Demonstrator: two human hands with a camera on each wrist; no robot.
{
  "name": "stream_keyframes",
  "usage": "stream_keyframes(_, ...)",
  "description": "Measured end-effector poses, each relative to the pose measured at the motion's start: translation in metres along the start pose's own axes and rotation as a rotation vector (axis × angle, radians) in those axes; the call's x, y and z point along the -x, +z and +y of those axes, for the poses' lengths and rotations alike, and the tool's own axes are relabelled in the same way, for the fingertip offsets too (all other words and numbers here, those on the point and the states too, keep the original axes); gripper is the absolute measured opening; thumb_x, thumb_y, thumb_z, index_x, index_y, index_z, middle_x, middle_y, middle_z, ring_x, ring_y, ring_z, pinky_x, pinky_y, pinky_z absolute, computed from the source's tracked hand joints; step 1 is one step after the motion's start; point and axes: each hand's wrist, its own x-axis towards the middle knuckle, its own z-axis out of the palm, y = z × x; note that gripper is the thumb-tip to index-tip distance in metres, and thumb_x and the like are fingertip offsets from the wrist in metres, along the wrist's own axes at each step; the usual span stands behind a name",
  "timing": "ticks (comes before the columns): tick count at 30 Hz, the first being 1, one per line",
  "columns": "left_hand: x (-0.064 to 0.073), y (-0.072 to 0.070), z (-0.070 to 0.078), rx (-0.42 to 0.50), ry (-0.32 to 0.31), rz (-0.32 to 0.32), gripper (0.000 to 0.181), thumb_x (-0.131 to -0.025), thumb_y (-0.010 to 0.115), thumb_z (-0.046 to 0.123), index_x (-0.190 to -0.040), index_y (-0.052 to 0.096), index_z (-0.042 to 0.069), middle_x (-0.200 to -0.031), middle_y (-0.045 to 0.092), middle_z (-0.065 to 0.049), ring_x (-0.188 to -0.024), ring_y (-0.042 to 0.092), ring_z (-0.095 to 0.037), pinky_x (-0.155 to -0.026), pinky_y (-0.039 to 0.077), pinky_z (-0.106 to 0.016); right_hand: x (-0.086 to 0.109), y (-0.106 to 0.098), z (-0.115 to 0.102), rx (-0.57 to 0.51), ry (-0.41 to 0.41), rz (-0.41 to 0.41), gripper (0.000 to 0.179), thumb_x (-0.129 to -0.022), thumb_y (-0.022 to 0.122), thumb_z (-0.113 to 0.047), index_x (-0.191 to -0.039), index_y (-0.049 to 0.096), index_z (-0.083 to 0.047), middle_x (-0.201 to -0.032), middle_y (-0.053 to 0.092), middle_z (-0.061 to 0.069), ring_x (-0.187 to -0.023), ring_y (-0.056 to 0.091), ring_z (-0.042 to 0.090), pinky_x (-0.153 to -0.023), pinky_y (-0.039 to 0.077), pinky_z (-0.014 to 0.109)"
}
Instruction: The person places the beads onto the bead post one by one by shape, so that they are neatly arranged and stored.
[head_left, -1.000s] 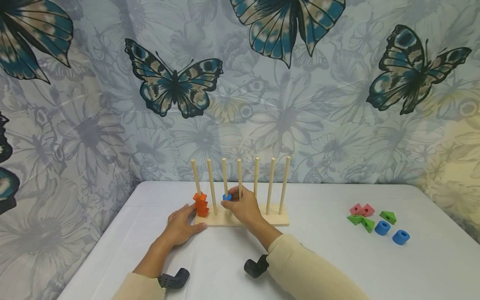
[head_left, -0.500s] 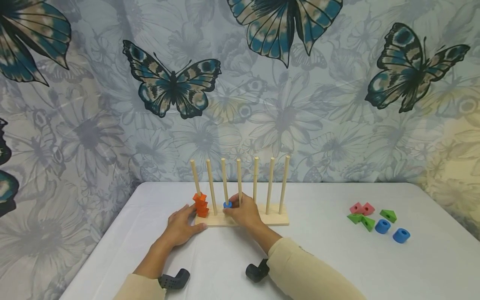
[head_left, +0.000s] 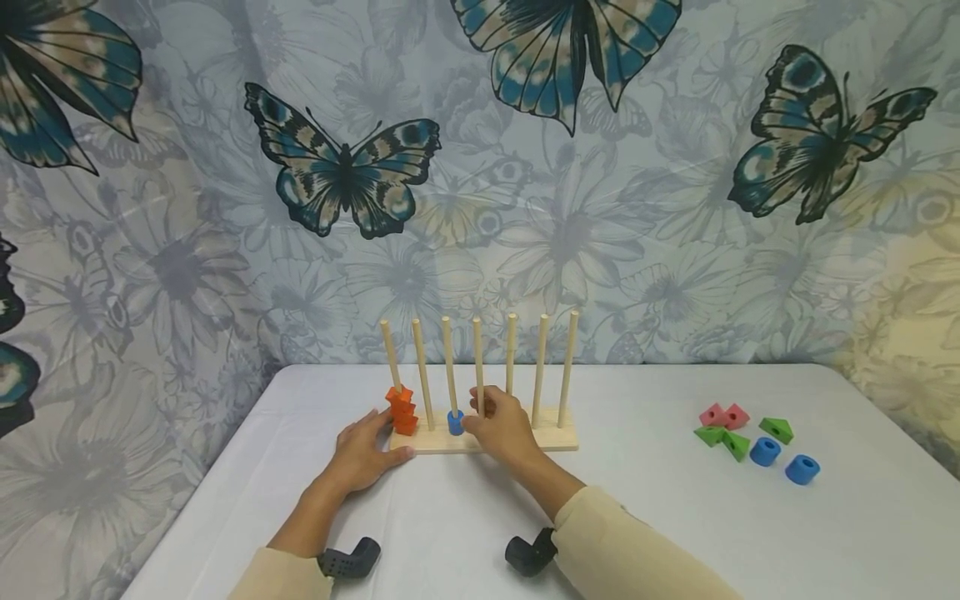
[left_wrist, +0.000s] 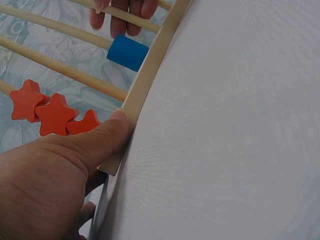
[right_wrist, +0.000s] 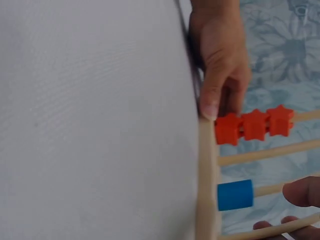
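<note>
A wooden base (head_left: 442, 446) carries a row of several upright pegs. My left hand (head_left: 362, 454) grips its left end, the thumb (left_wrist: 107, 135) against the front edge and the other fingers partly hidden behind. Three orange star beads (head_left: 402, 411) are stacked on the leftmost peg. One blue cylinder bead (head_left: 455, 423) sits at the bottom of the third peg, against the base in both wrist views. Just right of that bead is my right hand (head_left: 501, 427), its thumb (right_wrist: 302, 191) and fingers apart and holding nothing, around the fourth peg (head_left: 478, 367).
On the right of the white table (head_left: 637, 517) lie two pink beads (head_left: 724, 418), three green triangular beads (head_left: 776, 431) and two more blue cylinders (head_left: 802, 470). A butterfly-patterned cloth (head_left: 570, 233) hangs behind the table.
The blue bead has slid down the third peg onto the base. My right hand lowered with it, then let go and shifted slightly right. My left hand has stayed put.
</note>
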Motion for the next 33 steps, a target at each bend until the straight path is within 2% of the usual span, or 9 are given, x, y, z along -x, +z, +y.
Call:
stream_keyframes(7, 0.001, -0.001, -0.001, 0.010, 0.011, 0.007, 0.078, -0.078, 0.081, 0.031, -0.140, 0.047, -0.002, -0.139, 0.049, -0.019, -0.138, 0.027, -0.039, -0.110, 0.009, -0.054, 0.012, -0.020, -0.017, -0.037, -0.036, -0.013, 0.049, -0.089, 0.067, -0.006, -0.134, 0.051, 0.002, -0.128, 0.058, 0.017, -0.119, 0.053, 0.035, -0.096, 0.046, 0.043)
stream_keyframes(13, 0.000, 0.000, -0.003, 0.011, 0.035, 0.013, 0.078, -0.079, 0.081, 0.032, -0.140, 0.047, -0.002, -0.139, 0.050, -0.018, -0.138, 0.028, -0.039, -0.110, 0.010, -0.054, 0.029, -0.045, -0.031, -0.027, -0.102, 0.031, 0.042, -0.087, 0.070, -0.007, -0.127, 0.059, -0.006, -0.122, 0.061, 0.012, -0.113, 0.058, 0.027, -0.093, 0.048, 0.040)
stream_keyframes(19, 0.000, 0.001, -0.004, 0.014, 0.034, 0.012, 0.076, -0.079, 0.081, 0.033, -0.138, 0.049, -0.001, -0.138, 0.051, -0.019, -0.138, 0.028, -0.038, -0.110, 0.010, -0.054, 0.047, -0.077, -0.036, -0.017, -0.174, 0.053, 0.039, -0.087, 0.070, -0.007, -0.125, 0.060, -0.006, -0.119, 0.061, 0.011, -0.110, 0.058, 0.026, -0.093, 0.047, 0.041)
stream_keyframes(26, -0.001, 0.003, -0.004, 0.001, 0.026, 0.016, 0.075, -0.078, 0.081, 0.033, -0.138, 0.050, -0.001, -0.138, 0.051, -0.019, -0.137, 0.029, -0.038, -0.110, 0.011, -0.054, 0.066, -0.112, -0.041, 0.033, -0.314, 0.098, 0.036, -0.088, 0.071, -0.008, -0.122, 0.060, -0.005, -0.117, 0.062, 0.006, -0.107, 0.059, 0.023, -0.088, 0.050, 0.031)
stream_keyframes(33, -0.001, 0.003, -0.003, 0.006, 0.029, 0.015, 0.076, -0.078, 0.081, 0.033, -0.138, 0.049, -0.001, -0.138, 0.050, -0.019, -0.138, 0.028, -0.038, -0.110, 0.010, -0.054, 0.085, -0.143, -0.042, 0.095, -0.434, 0.122, 0.040, -0.086, 0.071, -0.001, -0.124, 0.057, -0.002, -0.119, 0.060, 0.007, -0.107, 0.058, 0.019, -0.086, 0.050, 0.023)
